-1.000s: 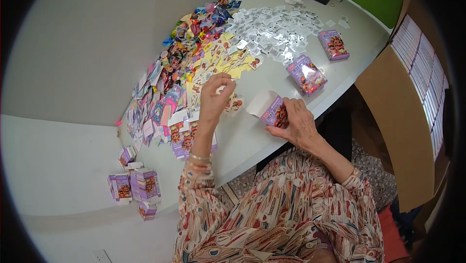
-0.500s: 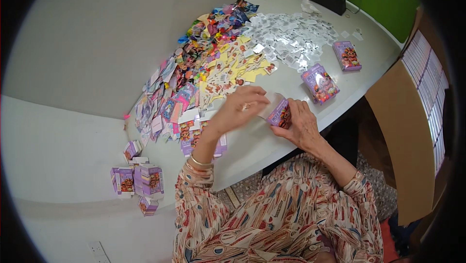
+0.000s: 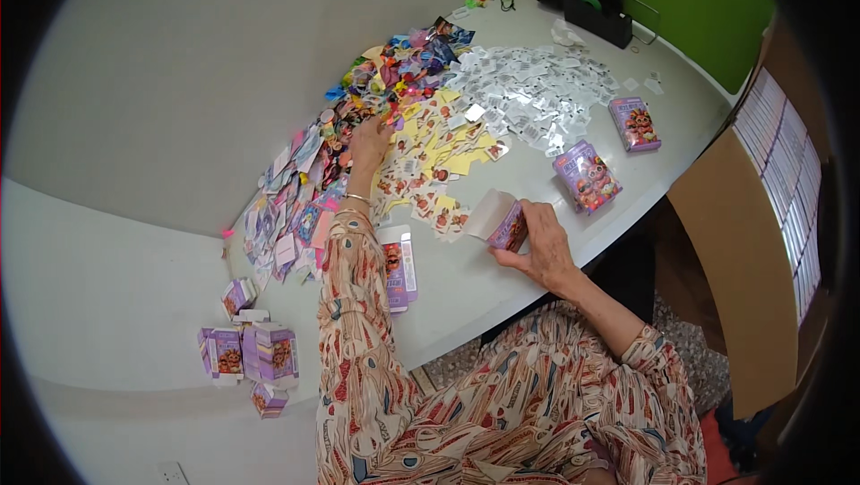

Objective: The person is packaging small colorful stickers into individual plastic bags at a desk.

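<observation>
Presently, cartoon-printed purple carton (image 3: 511,231), white flap (image 3: 489,213) raised, being pinched by fingers of right hand (image 3: 548,250); left hand (image 3: 370,140) being held at trinket pile (image 3: 387,75), finger state indiscernible.

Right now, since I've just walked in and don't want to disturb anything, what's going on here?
The person's right hand holds a small purple box with a white flap open. The left hand is over at the heap of colourful bits, beside yellow cards; whether it grips anything is unclear. Beyond the right hand sit two more purple boxes, and a spread of whitish labels lies farther off.
</observation>
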A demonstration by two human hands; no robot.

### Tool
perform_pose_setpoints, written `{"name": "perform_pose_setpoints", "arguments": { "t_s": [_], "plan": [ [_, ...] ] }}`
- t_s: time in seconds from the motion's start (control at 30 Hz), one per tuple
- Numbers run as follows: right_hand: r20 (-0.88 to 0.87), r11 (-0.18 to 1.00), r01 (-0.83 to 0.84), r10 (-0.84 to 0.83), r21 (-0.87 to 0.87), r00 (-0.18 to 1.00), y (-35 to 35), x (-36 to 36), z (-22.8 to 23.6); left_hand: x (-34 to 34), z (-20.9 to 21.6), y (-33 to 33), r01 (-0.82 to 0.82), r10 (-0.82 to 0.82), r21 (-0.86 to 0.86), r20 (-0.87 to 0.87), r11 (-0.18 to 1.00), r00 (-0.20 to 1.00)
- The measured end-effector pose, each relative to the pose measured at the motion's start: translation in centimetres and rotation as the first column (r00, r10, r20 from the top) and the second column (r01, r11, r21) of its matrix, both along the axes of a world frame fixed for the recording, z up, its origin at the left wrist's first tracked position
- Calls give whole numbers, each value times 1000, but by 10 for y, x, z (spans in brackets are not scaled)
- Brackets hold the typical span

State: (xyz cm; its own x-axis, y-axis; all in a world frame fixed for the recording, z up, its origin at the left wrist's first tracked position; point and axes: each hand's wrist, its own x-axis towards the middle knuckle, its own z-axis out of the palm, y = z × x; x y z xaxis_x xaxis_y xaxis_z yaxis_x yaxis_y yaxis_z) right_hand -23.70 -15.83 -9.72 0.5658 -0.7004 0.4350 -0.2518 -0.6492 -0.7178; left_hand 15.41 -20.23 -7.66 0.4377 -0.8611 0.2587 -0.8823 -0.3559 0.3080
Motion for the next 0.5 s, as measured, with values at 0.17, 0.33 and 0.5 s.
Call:
{"name": "perform_pose_setpoints", "arguments": {
  "t_s": [0.17, 0.33, 0.5],
  "plan": [
    [6, 999, -39, 39, 18, 999, 6, 4, 6, 24, -4, 18, 36, -28, -79, 108, 996, 994],
    [65, 999, -17, 15, 35, 998, 6, -7, 4, 25, 35, 51, 21, -42, -119, -177, 993, 983],
    [48, 1000, -11, 12, -17, 999, 4, -6, 5, 54, 87, 132, -67, 85, 161, -107, 985, 991]
  ]
}}
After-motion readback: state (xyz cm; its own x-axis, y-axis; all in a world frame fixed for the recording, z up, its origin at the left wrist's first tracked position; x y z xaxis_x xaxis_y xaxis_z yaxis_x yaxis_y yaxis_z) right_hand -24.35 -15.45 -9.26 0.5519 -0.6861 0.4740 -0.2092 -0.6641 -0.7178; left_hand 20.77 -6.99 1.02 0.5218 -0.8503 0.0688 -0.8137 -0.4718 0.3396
